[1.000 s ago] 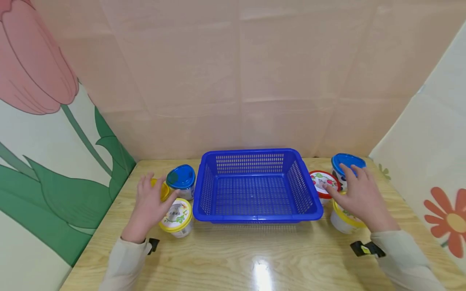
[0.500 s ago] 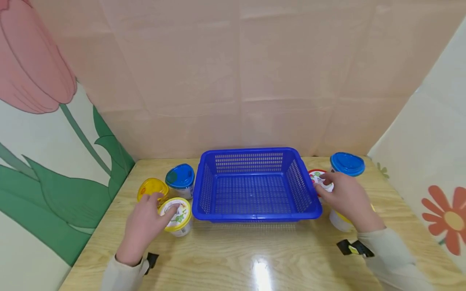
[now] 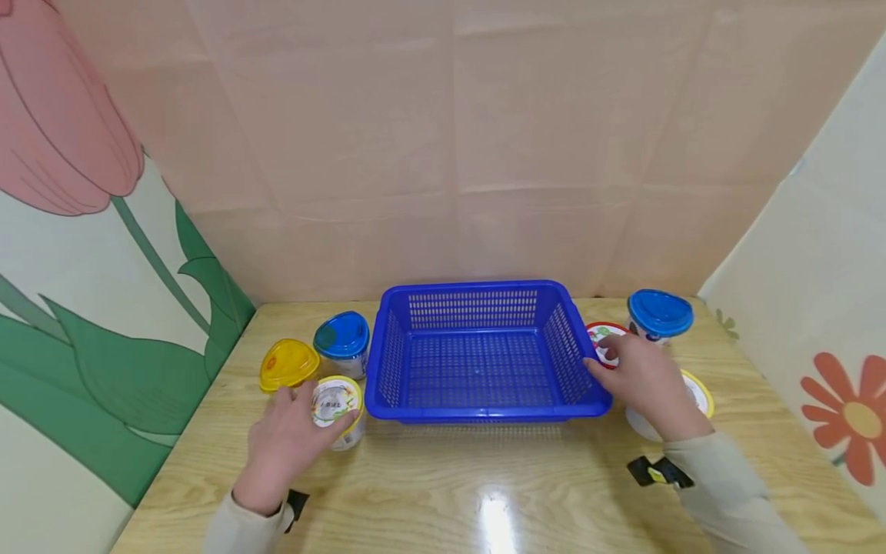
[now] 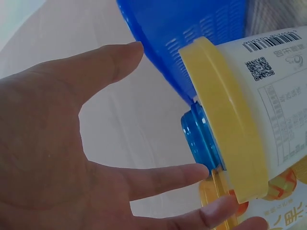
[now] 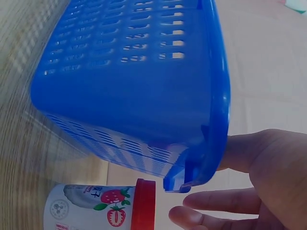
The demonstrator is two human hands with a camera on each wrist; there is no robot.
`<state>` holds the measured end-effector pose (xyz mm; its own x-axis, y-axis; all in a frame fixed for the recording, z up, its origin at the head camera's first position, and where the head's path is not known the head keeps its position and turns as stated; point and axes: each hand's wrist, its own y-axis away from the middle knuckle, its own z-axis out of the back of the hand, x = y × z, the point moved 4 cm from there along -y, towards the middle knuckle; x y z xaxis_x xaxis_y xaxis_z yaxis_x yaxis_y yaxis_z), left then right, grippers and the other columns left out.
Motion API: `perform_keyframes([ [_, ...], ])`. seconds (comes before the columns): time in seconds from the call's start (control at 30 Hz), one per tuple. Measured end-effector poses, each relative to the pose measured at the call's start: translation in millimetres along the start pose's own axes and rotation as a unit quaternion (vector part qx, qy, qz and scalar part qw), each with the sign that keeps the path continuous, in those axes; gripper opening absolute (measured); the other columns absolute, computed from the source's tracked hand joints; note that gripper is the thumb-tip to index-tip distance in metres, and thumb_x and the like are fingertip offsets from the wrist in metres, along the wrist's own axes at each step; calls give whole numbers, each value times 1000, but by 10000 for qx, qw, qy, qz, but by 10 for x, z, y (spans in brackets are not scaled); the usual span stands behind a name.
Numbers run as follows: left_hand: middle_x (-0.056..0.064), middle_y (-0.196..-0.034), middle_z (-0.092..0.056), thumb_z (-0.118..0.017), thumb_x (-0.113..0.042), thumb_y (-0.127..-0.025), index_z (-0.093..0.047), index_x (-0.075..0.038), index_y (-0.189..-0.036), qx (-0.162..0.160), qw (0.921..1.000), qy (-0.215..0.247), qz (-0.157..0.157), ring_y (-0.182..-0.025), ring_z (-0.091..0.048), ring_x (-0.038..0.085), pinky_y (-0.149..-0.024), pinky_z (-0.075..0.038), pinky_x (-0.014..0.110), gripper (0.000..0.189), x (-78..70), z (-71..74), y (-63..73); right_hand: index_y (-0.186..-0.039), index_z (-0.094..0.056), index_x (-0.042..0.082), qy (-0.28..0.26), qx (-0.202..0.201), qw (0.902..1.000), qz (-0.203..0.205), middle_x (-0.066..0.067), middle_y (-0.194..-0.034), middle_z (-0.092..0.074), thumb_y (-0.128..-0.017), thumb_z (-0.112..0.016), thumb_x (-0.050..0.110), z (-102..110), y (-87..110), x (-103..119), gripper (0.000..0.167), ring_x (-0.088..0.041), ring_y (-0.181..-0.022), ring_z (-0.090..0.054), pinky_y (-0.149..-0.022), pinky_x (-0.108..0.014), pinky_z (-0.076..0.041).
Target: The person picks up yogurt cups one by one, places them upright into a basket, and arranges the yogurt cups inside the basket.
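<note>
My left hand (image 3: 287,438) hovers at a white tub with a yellow rimmed lid (image 3: 335,398), thumb at its near right and fingers at its left. In the left wrist view, the fingers stretch toward the lid (image 4: 230,120); some tips overlap it, and contact is unclear. My right hand (image 3: 647,385) is at the right side of the blue plastic basket (image 3: 484,414), its thumb by the rim. Below the rim, in the right wrist view, its fingers extend near a red-lidded tub (image 5: 143,206) without gripping it. That hand partly hides a second yellow-rimmed tub (image 3: 701,396).
Left of the basket stand a yellow-lidded container (image 3: 287,363) and a blue-lidded one (image 3: 342,335). Another blue-lidded container (image 3: 660,312) stands at the back right. Printed walls close in the wooden table (image 3: 415,485) on both sides.
My right hand has moved left and inward, from over the right-hand tubs to the basket's rim. My left hand has drawn back from the yellow-lidded container to the white tub. The containers look unmoved.
</note>
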<state>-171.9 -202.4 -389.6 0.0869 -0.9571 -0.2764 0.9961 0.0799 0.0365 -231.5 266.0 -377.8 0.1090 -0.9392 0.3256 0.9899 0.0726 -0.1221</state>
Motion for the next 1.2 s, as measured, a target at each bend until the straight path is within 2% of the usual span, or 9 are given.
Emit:
perform_keyframes([
  [0.13,29,-118,-53,-66,-72,-80,-48,0,-141,11,10000,31,66,-101,-56,41,-66,-50,57,96,-5,-8,6,-111,-68,-8,-1,62,10000,33,-22,-94,-71,-89,-73,32,-25,0,6,46,-35,-80,-67,-68,-49,-56],
  [0.3,30,-120,-51,-73,-67,-77,-45,2,-143,98,9999,-32,119,-103,-53,42,-71,-51,57,100,19,-57,-6,-108,-69,-8,35,-56,9998,194,-16,-84,-71,-89,-73,29,-54,3,5,42,-29,-74,-65,-65,-47,-54],
  [0.47,34,-123,-49,-77,-66,-73,-40,4,-145,75,9999,-23,129,-107,-51,45,-75,-50,61,107,44,-105,-17,-110,-68,-8,14,10,10000,69,-16,-84,-70,-88,-74,29,-75,-5,4,44,-27,-73,-62,-63,-44,-54],
  [0.6,36,-125,-48,-77,-67,-72,-37,5,-146,32,9999,23,119,-109,-50,47,-77,-49,62,110,60,-146,-28,-113,-67,-9,-38,77,10000,-16,-14,-84,-69,-89,-74,30,-78,-5,11,46,-25,-71,-59,-61,-40,-53],
  [0.87,35,-120,-49,-78,-66,-71,-41,8,-139,-163,9997,147,123,-104,-51,46,-74,-50,60,108,80,-191,-62,-114,-65,-9,-134,63,9999,-15,-8,-77,-64,-90,-72,29,-67,2,18,46,-21,-65,-54,-55,-31,-45],
  [1.2,33,-121,-49,-75,-74,-69,-37,10,-140,-134,9994,198,265,-104,-52,43,-75,-51,59,117,102,-233,-88,-115,-65,-9,-96,75,9999,-8,-10,-79,-67,-90,-72,30,-66,15,10,47,-22,-66,-56,-56,-34,-49],
])
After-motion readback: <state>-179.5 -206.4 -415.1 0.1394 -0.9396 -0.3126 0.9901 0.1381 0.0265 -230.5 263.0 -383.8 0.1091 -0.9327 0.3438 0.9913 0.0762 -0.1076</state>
